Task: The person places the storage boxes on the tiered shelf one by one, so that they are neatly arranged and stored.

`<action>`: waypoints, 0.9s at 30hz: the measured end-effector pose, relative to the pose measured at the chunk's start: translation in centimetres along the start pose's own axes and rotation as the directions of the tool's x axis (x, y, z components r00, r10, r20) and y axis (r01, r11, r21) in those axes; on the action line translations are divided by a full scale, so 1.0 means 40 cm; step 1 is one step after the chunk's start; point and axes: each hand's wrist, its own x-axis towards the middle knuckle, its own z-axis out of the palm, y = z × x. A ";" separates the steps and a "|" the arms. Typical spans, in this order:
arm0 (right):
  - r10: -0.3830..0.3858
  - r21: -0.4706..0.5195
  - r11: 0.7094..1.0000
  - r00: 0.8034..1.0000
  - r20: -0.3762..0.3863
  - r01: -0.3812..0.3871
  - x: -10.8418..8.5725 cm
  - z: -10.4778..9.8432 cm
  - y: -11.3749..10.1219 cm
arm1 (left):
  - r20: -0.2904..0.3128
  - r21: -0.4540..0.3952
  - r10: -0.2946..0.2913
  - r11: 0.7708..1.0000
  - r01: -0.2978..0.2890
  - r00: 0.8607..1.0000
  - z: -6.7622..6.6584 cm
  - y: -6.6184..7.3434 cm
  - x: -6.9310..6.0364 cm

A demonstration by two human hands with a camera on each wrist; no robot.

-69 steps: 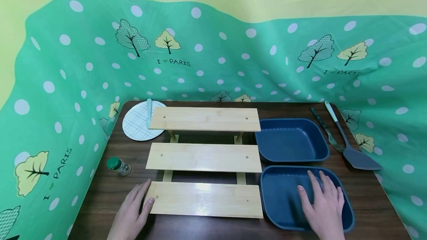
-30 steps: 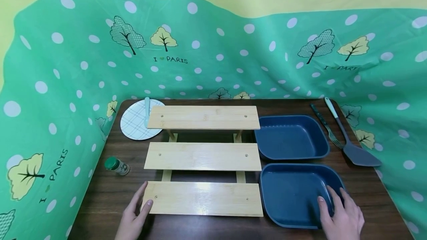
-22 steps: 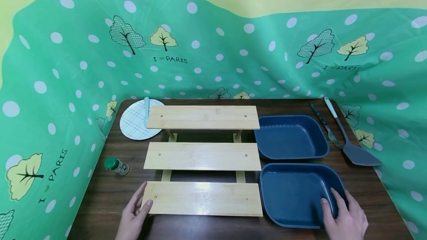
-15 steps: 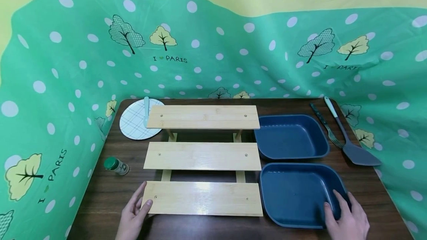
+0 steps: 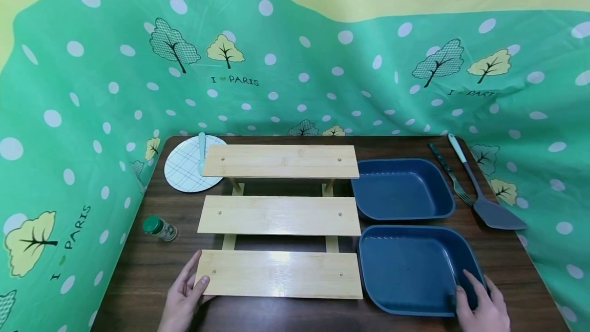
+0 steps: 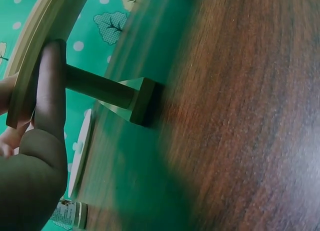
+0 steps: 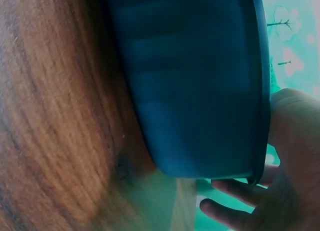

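Note:
A three-tier wooden rack (image 5: 281, 274) stands mid-table. My left hand (image 5: 182, 298) grips the left end of its lowest board, thumb on top; in the left wrist view a finger of the hand (image 6: 47, 121) lies under the board (image 6: 37, 41), beside a round leg (image 6: 100, 87). At the right, my right hand (image 5: 486, 306) holds the near right corner of the front blue tray (image 5: 405, 270), some fingers inside the rim and others outside. The right wrist view shows the hand (image 7: 290, 176) at the rim of the tray (image 7: 195, 91).
A second blue tray (image 5: 401, 191) lies behind the front one. Right of it are a fork (image 5: 454, 178) and a grey spatula (image 5: 495, 215). A white plate (image 5: 186, 168) with a light-blue utensil (image 5: 202, 150) is at the back left, a green-capped jar (image 5: 160, 228) nearer.
My right hand has moved from above the front tray's inside to its near right corner and taken hold there. My left hand stays at the lowest board's left end; the view has shifted slightly.

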 end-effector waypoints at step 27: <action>0.164 0.212 0.958 0.976 0.143 -0.192 0.030 0.016 0.039 | -0.024 0.024 -0.104 0.994 0.105 0.994 -0.004 -0.001 0.003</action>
